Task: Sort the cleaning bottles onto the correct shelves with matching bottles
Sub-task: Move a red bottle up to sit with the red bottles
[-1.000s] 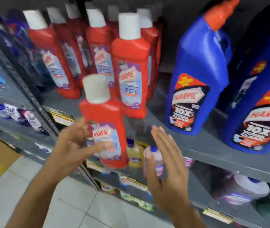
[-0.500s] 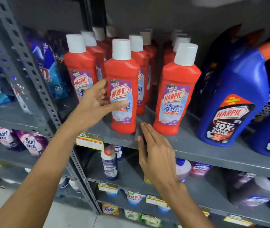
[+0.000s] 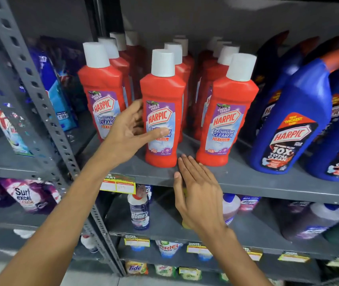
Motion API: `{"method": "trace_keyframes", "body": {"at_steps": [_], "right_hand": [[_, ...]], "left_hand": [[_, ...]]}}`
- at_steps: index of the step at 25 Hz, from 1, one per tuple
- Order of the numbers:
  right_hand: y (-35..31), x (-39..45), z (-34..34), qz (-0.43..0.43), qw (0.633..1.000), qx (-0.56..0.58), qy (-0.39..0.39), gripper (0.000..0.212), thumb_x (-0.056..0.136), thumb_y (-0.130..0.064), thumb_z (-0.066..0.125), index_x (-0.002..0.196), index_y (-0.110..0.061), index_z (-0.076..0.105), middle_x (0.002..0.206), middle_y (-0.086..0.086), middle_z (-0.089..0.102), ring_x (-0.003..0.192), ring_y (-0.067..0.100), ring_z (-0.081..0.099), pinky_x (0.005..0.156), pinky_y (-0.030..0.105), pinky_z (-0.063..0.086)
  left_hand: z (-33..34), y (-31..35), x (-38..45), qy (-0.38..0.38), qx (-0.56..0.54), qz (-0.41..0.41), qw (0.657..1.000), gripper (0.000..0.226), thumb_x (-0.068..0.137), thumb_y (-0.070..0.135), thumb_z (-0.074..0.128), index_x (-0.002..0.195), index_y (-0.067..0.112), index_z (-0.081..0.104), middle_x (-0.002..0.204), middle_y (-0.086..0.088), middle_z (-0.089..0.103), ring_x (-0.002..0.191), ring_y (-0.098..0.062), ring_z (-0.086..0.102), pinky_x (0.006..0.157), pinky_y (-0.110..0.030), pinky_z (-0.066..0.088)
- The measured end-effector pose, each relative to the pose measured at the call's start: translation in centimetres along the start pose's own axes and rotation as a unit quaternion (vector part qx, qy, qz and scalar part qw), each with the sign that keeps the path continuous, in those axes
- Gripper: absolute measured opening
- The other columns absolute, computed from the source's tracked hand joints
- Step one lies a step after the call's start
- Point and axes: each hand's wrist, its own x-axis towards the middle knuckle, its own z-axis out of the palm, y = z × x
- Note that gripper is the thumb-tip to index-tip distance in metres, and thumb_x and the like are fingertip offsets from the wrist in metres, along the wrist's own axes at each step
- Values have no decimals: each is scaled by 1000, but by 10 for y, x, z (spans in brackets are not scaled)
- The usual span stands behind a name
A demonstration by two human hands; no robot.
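Red Harpic bottle [image 3: 162, 120] standing on grey shelf [image 3: 247, 178], left hand [image 3: 128, 131] beside it with thumb across its label and fingers loosely spread, right hand [image 3: 197, 195] below, flat, fingers together, fingertips [image 3: 183, 158] near bottle's base, blue Harpic bottles [image 3: 288, 124] off to the right.

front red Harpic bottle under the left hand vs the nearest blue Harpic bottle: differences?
Colour: the red bottle has a red body; the blue bottle is blue.
Cap: the red bottle has a straight white cylinder; the blue bottle has an angled orange spout.
Label: red reads Bathroom Cleaner on purple; blue reads 10X Total Clean on black.
Contact: the left hand touches the red one; nothing touches the blue.
Both stand upright on one grey shelf.
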Motion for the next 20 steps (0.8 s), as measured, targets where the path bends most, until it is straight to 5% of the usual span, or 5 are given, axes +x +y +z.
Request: {"method": "trace_keyframes", "body": {"at_steps": [7,12,16,18,20], "right_hand": [[-1,-1,9,5,999,-6,37,44,106,-31,53,142,-14,69,149,2,69,144,16,62,129,27,34],[0,-2,11,4,999,5,38,44,106,-32,52,143,-14,69,150,1,69,144,15,62,128,30,39],[0,-1,9,1,999,20,27,45,107,-32,51,145,-13,67,152,2,67,145,16,61,128,35,40],[0,-2,7,5,999,45,27,46,108,-33,52,147,-13,65,153,3,66,147,16,59,129,35,39],[6,-8,3,1,993,111,48,46,108,-32,56,149,-14,62,155,0,65,149,13,56,130,33,38]], "left_hand": [[0,-10,0,10,-13,16,1000,69,81,29,93,142,27,62,133,14,78,125,-11,74,98,-23,62],[0,-10,-3,21,-28,-1,999,64,71,46,98,126,42,66,128,14,79,123,-13,75,97,-28,63],[1,-15,-19,31,28,-26,999,80,76,30,98,144,26,57,132,8,76,121,-11,74,101,-37,65],[0,-13,-44,90,80,-24,992,89,75,39,97,150,29,51,138,8,71,124,-10,71,101,-30,62],[7,-11,-78,199,142,19,969,73,81,45,92,143,37,54,135,7,70,121,-13,71,98,-25,58]]}}
